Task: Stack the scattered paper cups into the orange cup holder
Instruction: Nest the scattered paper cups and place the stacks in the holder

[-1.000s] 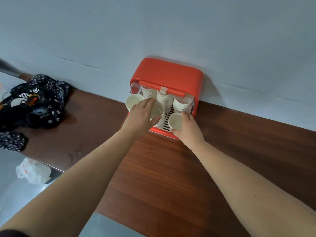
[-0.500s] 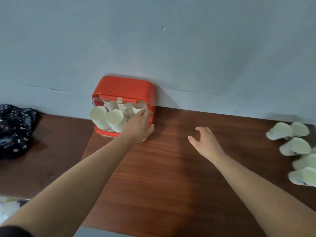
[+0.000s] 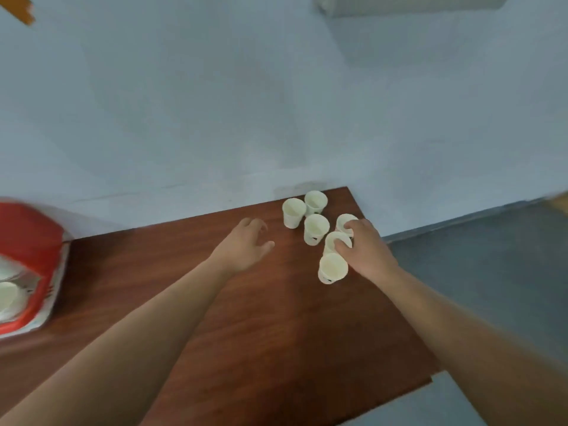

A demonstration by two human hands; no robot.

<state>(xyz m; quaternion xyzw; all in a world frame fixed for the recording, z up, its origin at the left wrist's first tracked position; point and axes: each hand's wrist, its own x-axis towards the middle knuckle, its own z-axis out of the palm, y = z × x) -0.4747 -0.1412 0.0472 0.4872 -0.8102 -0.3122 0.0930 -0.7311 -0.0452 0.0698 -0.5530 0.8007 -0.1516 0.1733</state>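
Six white paper cups (image 3: pixel 316 229) stand clustered at the far bench (image 3: pixel 261 327) corner. Our right hand (image 3: pixel 367 252) curls onto two of them; the left hand (image 3: pixel 246 244) hovers just beside, half open, empty. We judge them light, crushable — grip the wall lightly below the rim.

In the middle of the frame we see bare brown table (image 3: pixel 261 318), with lots of room to pass. Six paper cups (image 3: pixel 315 229) crowd the upper right corner, close together. At the left edge sits the orange cup holder (image 3: pixel 29 241), against the wall (image 3: pixel 215 103).
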